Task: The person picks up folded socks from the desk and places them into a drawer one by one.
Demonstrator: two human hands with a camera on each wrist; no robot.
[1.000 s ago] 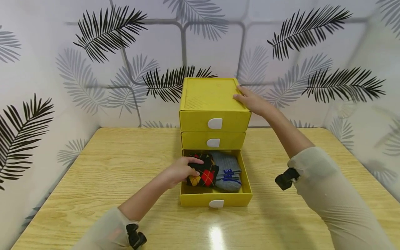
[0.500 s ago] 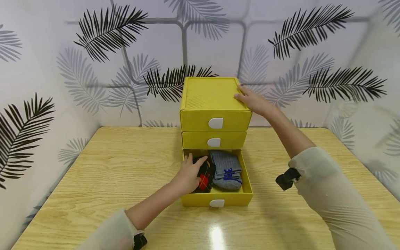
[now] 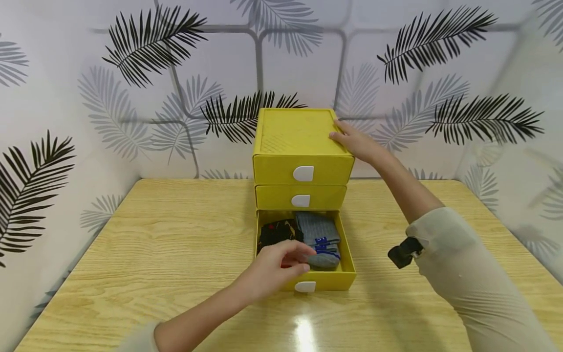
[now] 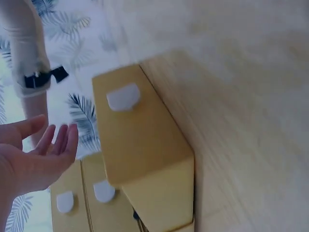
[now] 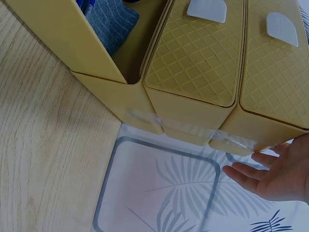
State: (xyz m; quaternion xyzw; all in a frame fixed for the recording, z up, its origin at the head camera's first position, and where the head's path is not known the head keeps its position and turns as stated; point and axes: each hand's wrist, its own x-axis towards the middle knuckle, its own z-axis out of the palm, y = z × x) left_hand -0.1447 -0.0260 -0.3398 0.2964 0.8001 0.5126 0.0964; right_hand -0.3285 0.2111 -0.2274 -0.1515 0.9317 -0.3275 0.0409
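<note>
A yellow three-drawer box (image 3: pixel 299 128) with white pull tabs stands on the table, its bottom drawer (image 3: pixel 327 281) pulled out. Inside that drawer, folded dark argyle socks (image 3: pixel 278 231) lie at the left and folded grey socks (image 3: pixel 318 230) with blue marks at the right. My left hand (image 3: pixel 276 271) is over the drawer's front left corner, fingers loosely bent and holding nothing; it hides part of the dark socks. In the left wrist view, the left hand's palm (image 4: pixel 34 166) shows bare. My right hand (image 3: pixel 354 142) rests on the box's top right edge, fingers extended along its side (image 5: pixel 282 171).
The wooden table (image 3: pixel 184 234) spreads to both sides of the box. Behind it is a pale wall covering (image 3: pixel 303 63) with leaf prints. Clear tape (image 5: pixel 193 131) runs across the stacked drawer units' side. A black clip-on device (image 3: pixel 404 252) sits on the right sleeve.
My left hand let go of the argyle socks, which now lie at the drawer's left side, and came back toward the drawer front. My right hand stayed on the box.
</note>
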